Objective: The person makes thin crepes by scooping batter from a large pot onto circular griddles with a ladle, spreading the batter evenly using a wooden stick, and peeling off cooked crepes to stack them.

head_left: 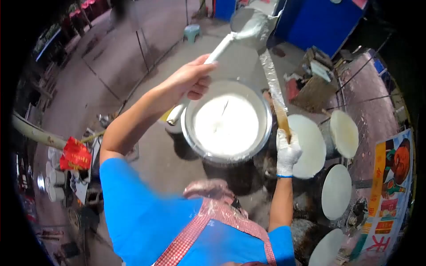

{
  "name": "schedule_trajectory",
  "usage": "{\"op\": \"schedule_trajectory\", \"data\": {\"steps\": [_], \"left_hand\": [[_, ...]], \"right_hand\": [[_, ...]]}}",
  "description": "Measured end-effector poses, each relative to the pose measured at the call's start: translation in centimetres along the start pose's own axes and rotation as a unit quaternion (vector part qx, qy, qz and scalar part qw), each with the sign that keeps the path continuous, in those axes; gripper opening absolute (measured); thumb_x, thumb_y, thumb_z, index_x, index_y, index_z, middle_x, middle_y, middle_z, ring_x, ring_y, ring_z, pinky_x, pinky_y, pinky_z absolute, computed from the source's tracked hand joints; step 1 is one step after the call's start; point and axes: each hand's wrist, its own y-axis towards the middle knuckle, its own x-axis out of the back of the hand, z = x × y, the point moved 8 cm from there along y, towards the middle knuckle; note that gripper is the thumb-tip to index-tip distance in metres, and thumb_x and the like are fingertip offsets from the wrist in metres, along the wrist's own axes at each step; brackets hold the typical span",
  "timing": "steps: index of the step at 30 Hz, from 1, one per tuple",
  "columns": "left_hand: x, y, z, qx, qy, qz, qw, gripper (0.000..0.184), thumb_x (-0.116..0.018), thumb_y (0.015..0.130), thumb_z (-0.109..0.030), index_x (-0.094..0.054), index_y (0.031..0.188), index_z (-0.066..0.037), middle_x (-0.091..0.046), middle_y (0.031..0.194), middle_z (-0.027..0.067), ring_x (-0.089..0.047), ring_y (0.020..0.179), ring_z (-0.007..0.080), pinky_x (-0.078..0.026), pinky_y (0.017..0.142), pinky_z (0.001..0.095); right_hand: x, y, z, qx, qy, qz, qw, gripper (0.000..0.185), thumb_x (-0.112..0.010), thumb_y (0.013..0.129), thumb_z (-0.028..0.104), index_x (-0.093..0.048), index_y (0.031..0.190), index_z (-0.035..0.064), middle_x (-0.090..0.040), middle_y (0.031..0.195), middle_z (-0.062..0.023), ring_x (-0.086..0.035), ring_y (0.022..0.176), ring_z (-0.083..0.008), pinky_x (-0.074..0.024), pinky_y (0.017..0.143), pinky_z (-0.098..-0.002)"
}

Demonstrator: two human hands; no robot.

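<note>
Head view: our left hand (197, 79) curls around the ladle (224, 44), our gloved right hand (288, 153) grips the stick (274, 82), and their far ends overlap beyond the bowl (265, 126). Scooping seems underway: the ladle's head looks coated, with plenty of white liquid (227, 124) left in the bowl.
</note>
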Motion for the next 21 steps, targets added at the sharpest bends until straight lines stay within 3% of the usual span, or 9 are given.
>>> {"op": "schedule_trajectory", "data": {"steps": [2, 4, 7, 9, 11, 14, 17, 19, 21], "left_hand": [[1.2, 0.4, -2.9, -0.098, 0.08, -0.006, 0.992, 0.049, -0.049, 0.091, -0.034, -0.026, 0.134, -0.03, -0.028, 0.054, -0.0069, -0.026, 0.038, 0.0029, -0.022, 0.031, 0.0184], [2.4, 2.3, -2.1, -0.135, 0.096, 0.035, 0.986, 0.062, -0.054, 0.089, -0.034, -0.017, 0.139, -0.032, -0.03, 0.054, -0.0063, -0.029, 0.038, 0.0041, -0.026, 0.031, 0.0192], [2.4, 4.3, 6.8, 0.076, -0.016, 0.063, 0.995, 0.033, -0.053, 0.089, -0.029, -0.039, 0.119, -0.031, -0.026, 0.054, -0.0075, -0.025, 0.039, 0.0026, -0.02, 0.031, 0.0177], [1.7, 5.6, 11.8, 0.267, -0.185, 0.005, 0.946, 0.012, -0.05, 0.09, -0.018, -0.04, 0.088, -0.012, -0.028, 0.055, -0.0061, -0.023, 0.038, 0.0017, -0.02, 0.027, 0.0132], [-0.3, 5.9, 15.2, 0.399, -0.282, 0.005, 0.873, 0.014, -0.049, 0.09, -0.015, -0.041, 0.08, -0.009, -0.034, 0.055, -0.0028, -0.027, 0.037, 0.0019, -0.024, 0.025, 0.0148], [-5.8, 4.0, 11.3, 0.248, -0.08, 0.133, 0.956, 0.018, -0.05, 0.09, -0.019, -0.045, 0.107, -0.017, -0.029, 0.054, -0.0039, -0.025, 0.037, 0.0033, -0.021, 0.027, 0.0162], [-13.5, 2.5, 13.4, 0.172, 0.032, 0.216, 0.961, 0.044, -0.05, 0.09, -0.022, -0.032, 0.128, -0.033, -0.025, 0.054, -0.0051, -0.024, 0.039, 0.0037, -0.019, 0.029, 0.0169], [-18.6, 1.9, 17.7, 0.209, 0.024, 0.241, 0.947, 0.026, -0.05, 0.09, -0.025, -0.044, 0.115, -0.021, -0.027, 0.054, -0.0046, -0.025, 0.039, 0.0045, -0.021, 0.029, 0.0173], [-23.1, 2.4, 26.5, 0.521, -0.195, 0.331, 0.762, 0.013, -0.05, 0.089, -0.025, -0.049, 0.087, -0.012, -0.03, 0.054, -0.004, -0.028, 0.039, 0.0059, -0.024, 0.03, 0.0173]], "right_hand": [[0.7, 1.7, 0.4, 0.021, 0.084, -0.044, 0.995, 0.029, -0.067, 0.08, 0.022, -0.063, 0.099, 0.0001, -0.067, 0.083, -0.0138, -0.062, 0.069, -0.0203, -0.0479, 0.065, -0.033], [-3.8, 0.6, -5.7, -0.047, 0.223, -0.005, 0.974, 0.02, -0.065, 0.081, 0.019, -0.065, 0.09, 0.0007, -0.061, 0.066, -0.0069, -0.056, 0.058, -0.0145, -0.045, 0.057, -0.0279], [-9.1, -5.6, -9.5, -0.263, 0.302, 0.199, 0.894, 0.019, -0.066, 0.079, 0.019, -0.065, 0.081, 0.0002, -0.048, 0.055, 0.0, -0.045, 0.045, -0.0093, -0.0353, 0.041, -0.0236], [-7.6, -10.4, -13.1, -0.37, 0.236, 0.189, 0.879, 0.024, -0.068, 0.077, 0.022, -0.063, 0.078, -0.0008, -0.049, 0.054, -0.0004, -0.043, 0.04, -0.0086, -0.0305, 0.035, -0.0246], [-2.7, -13.3, -13.5, -0.399, 0.154, 0.173, 0.887, 0.025, -0.069, 0.076, 0.025, -0.064, 0.076, 0.0006, -0.05, 0.054, 0.0007, -0.043, 0.04, -0.0078, -0.0318, 0.035, -0.0244], [4.4, -16.5, -13.5, -0.347, 0.165, 0.085, 0.919, 0.026, -0.068, 0.075, 0.025, -0.064, 0.081, 0.0004, -0.055, 0.059, -0.0007, -0.046, 0.046, -0.0068, -0.036, 0.041, -0.0241], [9.6, -19.7, -13.4, -0.326, 0.22, 0.0, 0.919, 0.027, -0.067, 0.077, 0.026, -0.064, 0.091, 0.0033, -0.055, 0.063, 0.0013, -0.046, 0.05, -0.0059, -0.036, 0.043, -0.0237], [11.9, -23.8, -15.6, -0.334, 0.209, -0.023, 0.919, 0.029, -0.064, 0.08, 0.032, -0.063, 0.092, 0.0056, -0.052, 0.062, 0.0024, -0.044, 0.05, -0.0056, -0.0347, 0.041, -0.0236], [13.4, -31.2, -21.3, -0.363, 0.149, -0.039, 0.919, 0.031, -0.062, 0.08, 0.036, -0.062, 0.084, 0.0056, -0.054, 0.064, -0.0033, -0.05, 0.055, -0.0126, -0.0399, 0.047, -0.0296]]}}
